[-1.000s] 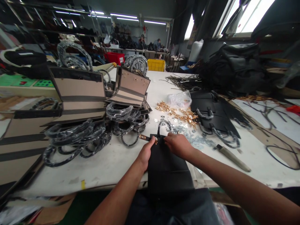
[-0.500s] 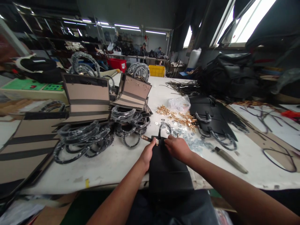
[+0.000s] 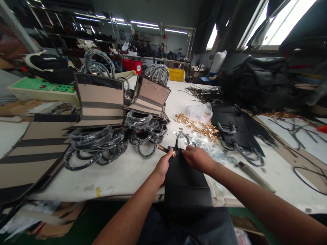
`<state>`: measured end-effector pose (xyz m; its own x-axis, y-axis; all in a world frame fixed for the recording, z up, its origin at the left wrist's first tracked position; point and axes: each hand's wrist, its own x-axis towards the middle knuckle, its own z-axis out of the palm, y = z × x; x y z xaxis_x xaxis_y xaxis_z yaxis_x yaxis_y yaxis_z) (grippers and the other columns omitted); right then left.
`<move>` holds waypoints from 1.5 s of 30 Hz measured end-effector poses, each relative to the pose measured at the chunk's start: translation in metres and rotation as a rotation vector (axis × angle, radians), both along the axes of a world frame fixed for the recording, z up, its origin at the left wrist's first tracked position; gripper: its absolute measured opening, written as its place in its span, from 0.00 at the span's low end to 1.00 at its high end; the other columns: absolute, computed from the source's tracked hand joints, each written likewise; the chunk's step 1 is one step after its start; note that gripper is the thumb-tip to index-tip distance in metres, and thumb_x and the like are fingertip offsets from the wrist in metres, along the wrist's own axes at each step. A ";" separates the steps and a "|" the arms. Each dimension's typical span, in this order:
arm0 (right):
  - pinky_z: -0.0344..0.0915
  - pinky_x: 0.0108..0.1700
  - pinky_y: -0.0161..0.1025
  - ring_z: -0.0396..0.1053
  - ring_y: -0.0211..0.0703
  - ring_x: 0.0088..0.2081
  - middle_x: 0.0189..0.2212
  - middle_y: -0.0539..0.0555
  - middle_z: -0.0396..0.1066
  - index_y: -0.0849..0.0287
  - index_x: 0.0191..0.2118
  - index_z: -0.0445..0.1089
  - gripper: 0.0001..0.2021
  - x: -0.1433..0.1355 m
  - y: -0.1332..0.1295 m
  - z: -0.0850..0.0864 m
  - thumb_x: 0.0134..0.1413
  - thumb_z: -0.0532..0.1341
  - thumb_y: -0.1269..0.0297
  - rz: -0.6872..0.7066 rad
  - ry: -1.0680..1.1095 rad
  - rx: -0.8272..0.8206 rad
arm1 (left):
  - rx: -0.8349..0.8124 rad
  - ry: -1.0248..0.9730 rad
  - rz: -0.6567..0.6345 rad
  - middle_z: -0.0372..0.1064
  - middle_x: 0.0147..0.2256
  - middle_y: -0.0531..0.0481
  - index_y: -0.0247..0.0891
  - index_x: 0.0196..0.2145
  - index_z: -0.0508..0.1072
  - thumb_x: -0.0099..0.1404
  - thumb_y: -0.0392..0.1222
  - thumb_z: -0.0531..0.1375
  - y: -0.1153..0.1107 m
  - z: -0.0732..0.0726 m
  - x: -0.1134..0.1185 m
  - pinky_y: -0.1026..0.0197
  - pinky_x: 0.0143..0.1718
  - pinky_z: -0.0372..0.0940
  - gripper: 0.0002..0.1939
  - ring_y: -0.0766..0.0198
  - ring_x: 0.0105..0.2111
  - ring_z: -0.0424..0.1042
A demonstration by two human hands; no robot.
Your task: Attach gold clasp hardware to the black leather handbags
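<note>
A black handbag panel (image 3: pixel 187 177) hangs over the table's front edge toward my lap, its plastic-wrapped handle (image 3: pixel 182 136) standing up at the far end. My left hand (image 3: pixel 164 165) grips the panel's left edge, thumb on top beside a gold clasp (image 3: pixel 174 153). A dark strap with a gold metal end (image 3: pixel 161 147) sticks out to the left past that thumb. At the panel's upper right, my right hand (image 3: pixel 198 158) is closed with its fingers pinched on the panel; what lies under the fingertips is hidden.
Stacked beige-lined bag panels (image 3: pixel 99 98) with wrapped handles (image 3: pixel 95 146) fill the left. Gold metal fittings (image 3: pixel 196 126), flat silver plates (image 3: pixel 219 154) and a clear plastic bag (image 3: pixel 200 112) lie ahead. Black panels (image 3: pixel 236 127) and a knife with a wrapped handle (image 3: pixel 257 177) are at right.
The whole view has shifted slightly, so the table's contents appear further right. Both hands keep their hold on the black panel, with little movement against it.
</note>
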<state>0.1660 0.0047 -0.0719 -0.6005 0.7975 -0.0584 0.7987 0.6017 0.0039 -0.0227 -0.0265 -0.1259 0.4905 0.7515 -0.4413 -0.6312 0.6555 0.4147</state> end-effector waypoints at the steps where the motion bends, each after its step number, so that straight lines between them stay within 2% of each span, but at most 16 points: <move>1: 0.58 0.36 0.37 0.73 0.42 0.36 0.41 0.56 0.73 0.57 0.44 0.74 0.13 0.000 0.000 -0.001 0.72 0.52 0.64 -0.003 0.006 0.002 | -0.011 -0.003 -0.004 0.82 0.37 0.35 0.29 0.49 0.78 0.68 0.60 0.62 0.001 -0.001 0.000 0.48 0.47 0.75 0.28 0.45 0.40 0.83; 7: 0.57 0.36 0.37 0.72 0.42 0.36 0.41 0.56 0.73 0.57 0.44 0.74 0.14 -0.004 -0.003 -0.010 0.73 0.51 0.64 -0.055 0.018 0.024 | -0.073 -0.002 -0.028 0.82 0.37 0.36 0.30 0.48 0.78 0.66 0.63 0.62 0.003 -0.003 -0.002 0.48 0.46 0.75 0.31 0.44 0.40 0.82; 10: 0.58 0.37 0.36 0.73 0.42 0.37 0.41 0.55 0.73 0.57 0.45 0.75 0.13 -0.004 -0.002 -0.008 0.72 0.52 0.65 -0.072 0.036 0.003 | -0.072 0.008 -0.023 0.82 0.37 0.36 0.30 0.50 0.78 0.67 0.62 0.62 0.003 -0.001 -0.002 0.47 0.47 0.75 0.30 0.44 0.40 0.82; 14: 0.59 0.37 0.36 0.73 0.43 0.38 0.42 0.56 0.74 0.57 0.48 0.75 0.12 0.000 0.004 0.002 0.69 0.54 0.68 -0.006 0.009 -0.076 | -0.037 -0.004 0.010 0.82 0.37 0.37 0.30 0.52 0.77 0.68 0.59 0.62 0.002 0.001 0.000 0.48 0.47 0.75 0.28 0.45 0.39 0.83; 18: 0.58 0.35 0.37 0.73 0.44 0.37 0.42 0.57 0.74 0.58 0.47 0.75 0.12 0.002 0.009 0.008 0.69 0.53 0.69 0.066 -0.050 -0.073 | -0.035 -0.037 0.002 0.82 0.36 0.36 0.29 0.51 0.77 0.70 0.59 0.60 0.002 0.002 0.001 0.48 0.45 0.76 0.28 0.46 0.37 0.83; 26: 0.59 0.36 0.38 0.72 0.43 0.35 0.43 0.59 0.73 0.60 0.51 0.72 0.14 0.004 0.010 -0.001 0.71 0.51 0.67 0.095 -0.099 -0.022 | -0.066 0.038 -0.004 0.82 0.36 0.36 0.30 0.49 0.78 0.67 0.61 0.62 0.004 0.003 -0.002 0.48 0.43 0.77 0.29 0.45 0.36 0.83; 31: 0.60 0.38 0.37 0.73 0.44 0.38 0.43 0.59 0.74 0.58 0.53 0.73 0.15 0.003 0.009 -0.003 0.71 0.51 0.67 0.058 -0.073 -0.045 | -0.057 0.050 0.021 0.82 0.36 0.36 0.30 0.49 0.78 0.67 0.59 0.63 0.004 0.002 -0.002 0.48 0.45 0.76 0.27 0.45 0.37 0.83; 38: 0.60 0.39 0.35 0.74 0.42 0.39 0.41 0.56 0.75 0.57 0.46 0.76 0.12 0.004 0.008 0.006 0.69 0.54 0.70 0.060 0.011 -0.143 | -0.011 -0.010 0.033 0.82 0.38 0.35 0.29 0.50 0.77 0.68 0.57 0.62 0.003 -0.006 -0.001 0.47 0.48 0.75 0.26 0.45 0.39 0.83; 45: 0.58 0.36 0.36 0.74 0.42 0.35 0.38 0.54 0.76 0.55 0.44 0.77 0.13 0.002 0.006 -0.006 0.70 0.54 0.66 -0.020 0.003 -0.057 | -0.010 -0.034 -0.011 0.82 0.39 0.35 0.29 0.50 0.77 0.68 0.60 0.62 0.003 -0.007 -0.001 0.47 0.48 0.75 0.29 0.44 0.40 0.82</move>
<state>0.1677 0.0103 -0.0780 -0.5848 0.8047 -0.1024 0.8105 0.5848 -0.0325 -0.0239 -0.0231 -0.1333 0.5135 0.7417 -0.4315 -0.6375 0.6664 0.3867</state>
